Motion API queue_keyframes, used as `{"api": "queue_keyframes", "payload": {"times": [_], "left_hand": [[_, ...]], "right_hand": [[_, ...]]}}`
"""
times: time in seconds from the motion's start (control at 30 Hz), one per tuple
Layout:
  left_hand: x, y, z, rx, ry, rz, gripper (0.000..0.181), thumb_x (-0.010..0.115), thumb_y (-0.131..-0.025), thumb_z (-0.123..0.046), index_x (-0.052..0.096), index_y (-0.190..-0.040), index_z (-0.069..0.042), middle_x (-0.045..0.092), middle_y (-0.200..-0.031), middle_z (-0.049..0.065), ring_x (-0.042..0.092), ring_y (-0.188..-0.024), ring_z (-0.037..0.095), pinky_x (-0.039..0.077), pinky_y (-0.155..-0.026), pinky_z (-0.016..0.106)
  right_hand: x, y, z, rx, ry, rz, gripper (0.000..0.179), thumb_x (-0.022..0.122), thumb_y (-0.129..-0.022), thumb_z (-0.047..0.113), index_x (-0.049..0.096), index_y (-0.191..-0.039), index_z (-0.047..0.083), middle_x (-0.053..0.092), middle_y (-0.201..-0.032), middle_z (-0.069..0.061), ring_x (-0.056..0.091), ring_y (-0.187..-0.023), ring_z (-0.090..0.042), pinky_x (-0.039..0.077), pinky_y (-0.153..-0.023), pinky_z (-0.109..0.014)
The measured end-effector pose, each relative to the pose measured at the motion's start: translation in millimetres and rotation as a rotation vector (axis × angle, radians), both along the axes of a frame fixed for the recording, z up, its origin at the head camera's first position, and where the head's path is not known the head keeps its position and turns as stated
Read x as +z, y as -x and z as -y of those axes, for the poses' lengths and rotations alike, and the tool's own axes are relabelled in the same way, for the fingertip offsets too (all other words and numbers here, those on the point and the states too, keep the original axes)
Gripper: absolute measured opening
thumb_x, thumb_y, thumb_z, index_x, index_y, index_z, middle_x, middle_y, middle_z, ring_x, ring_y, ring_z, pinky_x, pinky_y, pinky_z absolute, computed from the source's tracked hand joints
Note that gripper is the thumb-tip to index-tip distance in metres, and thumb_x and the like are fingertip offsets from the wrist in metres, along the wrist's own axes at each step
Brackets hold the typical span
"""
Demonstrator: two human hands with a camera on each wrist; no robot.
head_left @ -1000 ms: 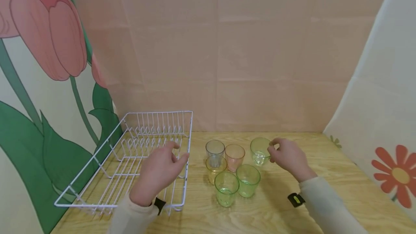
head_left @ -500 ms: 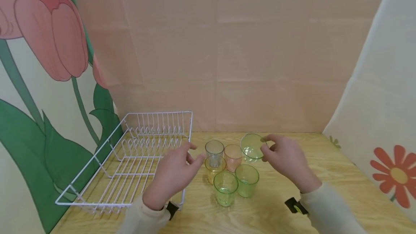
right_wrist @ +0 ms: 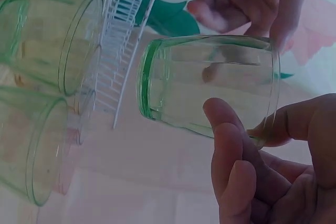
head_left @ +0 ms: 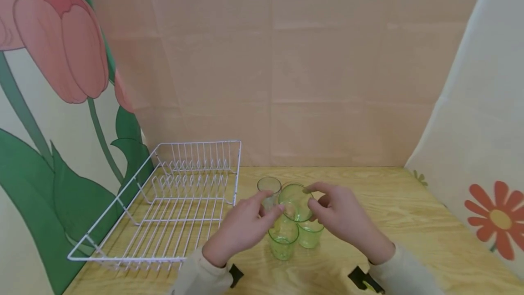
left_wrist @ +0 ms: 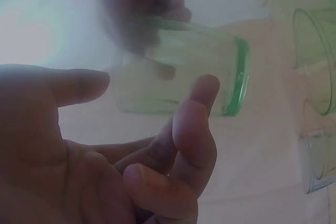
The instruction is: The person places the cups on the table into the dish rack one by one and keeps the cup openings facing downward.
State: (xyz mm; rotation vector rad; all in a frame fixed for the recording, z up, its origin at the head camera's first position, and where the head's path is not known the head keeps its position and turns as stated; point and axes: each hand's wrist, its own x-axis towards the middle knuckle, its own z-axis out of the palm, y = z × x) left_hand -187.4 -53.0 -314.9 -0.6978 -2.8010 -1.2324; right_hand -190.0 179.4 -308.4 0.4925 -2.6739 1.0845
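A clear green cup (head_left: 298,201) is held up above the other cups. My right hand (head_left: 337,206) pinches it at the rim between thumb and fingers; the right wrist view shows the thumb (right_wrist: 289,124) at the rim. My left hand (head_left: 245,224) is on the cup's other side, thumb and fingers apart, the thumb close to the rim; whether it touches I cannot tell. Below, two more green cups (head_left: 282,247) (head_left: 309,236) stand on the table. A grey cup (head_left: 268,186) is behind the left fingers. The orange and yellow cups are mostly hidden in the head view.
A white wire dish rack (head_left: 180,219) stands on the wooden table (head_left: 380,222) at the left. A pinkish cloth (head_left: 270,67) hangs behind, with flower-printed cloths (head_left: 61,49) (head_left: 495,217) at both sides.
The right hand has lifted the green cup and carried it left, over the other cups. The left hand has moved right, away from the rack, to the lifted cup.
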Motion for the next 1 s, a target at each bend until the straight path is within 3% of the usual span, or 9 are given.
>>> {"api": "queue_keyframes", "payload": {"times": [0.17, 0.33, 0.43, 0.6, 0.8, 1.0], "left_hand": [[-3.0, 1.0, -2.1, -0.024, -0.007, 0.024, 0.070, 0.043, -0.100, -0.063, 0.047, -0.148, -0.012, 0.069, -0.078, -0.011, 0.064, -0.074, 0.003, 0.053, -0.079, 0.040], [-3.9, 2.6, -1.9, -0.027, -0.024, 0.005, 0.069, 0.045, -0.099, -0.063, 0.050, -0.146, -0.011, 0.070, -0.084, -0.009, 0.063, -0.074, 0.004, 0.052, -0.074, 0.035], [-4.4, 3.2, -1.5, -0.031, -0.037, -0.001, 0.068, 0.046, -0.099, -0.061, 0.051, -0.145, -0.012, 0.071, -0.088, -0.006, 0.062, -0.073, 0.004, 0.052, -0.070, 0.032], [-5.1, 3.1, -1.5, -0.046, -0.074, -0.001, 0.060, 0.052, -0.100, -0.055, 0.050, -0.146, -0.016, 0.072, -0.090, -0.006, 0.063, -0.073, 0.005, 0.052, -0.067, 0.031], [-6.8, 2.7, -1.0, -0.072, -0.081, 0.003, 0.054, 0.058, -0.099, -0.046, 0.048, -0.148, -0.025, 0.074, -0.099, -0.006, 0.065, -0.082, 0.006, 0.053, -0.071, 0.032], [-10.2, 2.5, 1.3, -0.091, -0.067, -0.043, 0.055, 0.060, -0.099, -0.042, 0.046, -0.149, -0.026, 0.073, -0.102, -0.006, 0.066, -0.087, 0.005, 0.054, -0.080, 0.036]], "right_hand": [[-2.4, -2.3, 4.8, 0.018, -0.004, 0.008, 0.032, 0.055, -0.093, 0.009, 0.066, -0.123, 0.006, 0.067, -0.061, 0.013, 0.059, -0.047, -0.010, 0.043, -0.043, -0.026], [-3.6, -2.4, 4.0, 0.026, 0.019, 0.023, 0.031, 0.057, -0.096, 0.011, 0.064, -0.125, 0.005, 0.067, -0.062, 0.010, 0.064, -0.055, -0.008, 0.052, -0.052, -0.026], [-3.1, -2.2, 3.0, 0.034, 0.042, 0.051, 0.032, 0.058, -0.101, 0.023, 0.063, -0.127, 0.005, 0.069, -0.066, 0.008, 0.065, -0.060, -0.010, 0.053, -0.056, -0.028], [-2.9, 1.0, 0.7, 0.030, 0.130, 0.153, 0.047, 0.049, -0.105, 0.043, 0.059, -0.132, 0.006, 0.069, -0.070, -0.001, 0.064, -0.063, -0.018, 0.051, -0.049, -0.033], [-4.5, 6.9, -2.2, 0.030, 0.229, 0.259, 0.055, 0.038, -0.107, 0.048, 0.058, -0.131, 0.004, 0.069, -0.073, -0.009, 0.064, -0.067, -0.025, 0.051, -0.049, -0.037], [-4.7, 10.3, -4.6, 0.062, 0.263, 0.319, 0.063, 0.032, -0.107, 0.054, 0.058, -0.130, 0.001, 0.072, -0.077, -0.012, 0.064, -0.067, -0.026, 0.050, -0.050, -0.037]]}}
